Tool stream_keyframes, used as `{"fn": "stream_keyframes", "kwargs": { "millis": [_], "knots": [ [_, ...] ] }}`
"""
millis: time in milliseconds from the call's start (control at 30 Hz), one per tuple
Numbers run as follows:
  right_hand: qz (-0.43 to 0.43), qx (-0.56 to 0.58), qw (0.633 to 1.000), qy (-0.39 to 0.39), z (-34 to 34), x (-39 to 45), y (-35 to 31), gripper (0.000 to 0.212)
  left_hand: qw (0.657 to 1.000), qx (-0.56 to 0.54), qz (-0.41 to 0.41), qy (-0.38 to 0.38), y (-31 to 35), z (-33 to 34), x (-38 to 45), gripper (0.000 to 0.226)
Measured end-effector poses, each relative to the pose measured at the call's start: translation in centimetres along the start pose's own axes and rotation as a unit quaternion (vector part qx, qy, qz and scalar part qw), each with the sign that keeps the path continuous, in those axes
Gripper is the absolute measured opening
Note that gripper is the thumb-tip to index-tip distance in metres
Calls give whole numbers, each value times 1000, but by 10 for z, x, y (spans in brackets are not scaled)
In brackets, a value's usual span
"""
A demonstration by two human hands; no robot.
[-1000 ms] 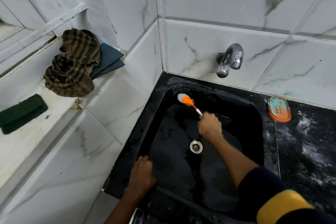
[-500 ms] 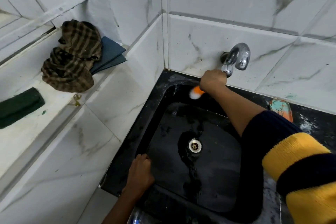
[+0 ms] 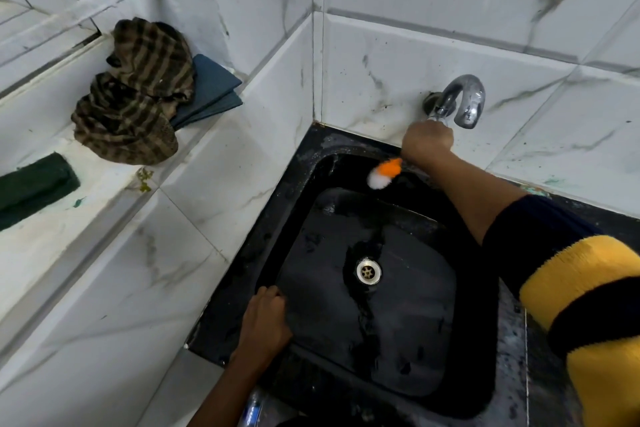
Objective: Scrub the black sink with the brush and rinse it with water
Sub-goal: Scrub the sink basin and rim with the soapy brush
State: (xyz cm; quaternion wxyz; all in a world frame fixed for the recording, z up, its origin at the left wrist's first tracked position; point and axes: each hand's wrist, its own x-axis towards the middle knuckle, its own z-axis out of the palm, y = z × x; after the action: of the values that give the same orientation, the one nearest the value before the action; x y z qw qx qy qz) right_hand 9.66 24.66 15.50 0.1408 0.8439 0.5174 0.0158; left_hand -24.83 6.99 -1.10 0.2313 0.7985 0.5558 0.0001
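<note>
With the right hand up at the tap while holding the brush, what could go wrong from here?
1. The right hand works the tap with the brush in the same grip; the brush may slip into the sink.
2. Opening the tap hard could splash the yellow-and-black sleeve just beside it.
3. The left hand braces on the wet sink rim and might slide.

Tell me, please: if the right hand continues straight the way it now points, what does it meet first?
Probably the tap. The right hand, holding the brush, reaches up toward it and seems already at its handle; depth is unclear.
</note>
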Motion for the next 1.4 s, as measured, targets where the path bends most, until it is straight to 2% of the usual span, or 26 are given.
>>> {"fn": "stream_keyframes", "kwargs": {
  "millis": [100, 167, 267, 333, 400, 567, 700, 800, 867, 967, 1033, 1233, 1300, 1400],
  "knots": [
    [17, -12, 999, -25, 14, -6, 9, 42, 1000, -9, -1, 6, -3, 3, 1, 41],
    [9, -7, 1000, -15, 18, -11, 9, 39, 1000, -6, 3, 13, -5, 5, 2, 41],
    [-72, -4, 997, 23, 15, -18, 14, 31, 1000, 16, 15, 3, -7, 8, 3, 31],
    [-99, 41, 994, 33, 11, -21, 25, 35, 999, 33, 10, -13, -7, 10, 5, 25],
    [-65, 62, 996, 28, 8, -20, 42, 43, 998, 57, 1, -25, -9, 11, 7, 23],
    [58, -18, 998, -7, 9, -22, 90, 29, 998, 55, -1, -21, -8, 12, 7, 22],
    [-6, -45, 999, -6, 2, -26, 81, 28, 999, 49, -3, -19, -5, 14, 8, 23],
    [-48, -23, 998, -13, 7, -35, 70, 43, 999, 45, -3, -28, -5, 14, 9, 30],
    [-11, -4, 1000, -17, 15, -41, 78, 48, 999, 35, -2, -26, -5, 14, 9, 31],
    [93, -9, 995, -44, 25, -49, 106, 39, 1000, 19, 0, -17, -7, 15, 9, 27],
    [129, -7, 990, -61, 29, -51, 119, 37, 999, 26, -4, -23, -7, 17, 10, 27],
    [6, 53, 999, -10, 21, -47, 91, 31, 999, 21, -2, -40, -4, 18, 13, 31],
    [36, 51, 998, -2, 18, -46, 91, 31, 999, 19, -3, -35, -6, 17, 13, 31],
    [110, 9, 993, -31, 20, -51, 111, 29, 999, 16, -1, -30, -6, 18, 12, 34]
  ]
}}
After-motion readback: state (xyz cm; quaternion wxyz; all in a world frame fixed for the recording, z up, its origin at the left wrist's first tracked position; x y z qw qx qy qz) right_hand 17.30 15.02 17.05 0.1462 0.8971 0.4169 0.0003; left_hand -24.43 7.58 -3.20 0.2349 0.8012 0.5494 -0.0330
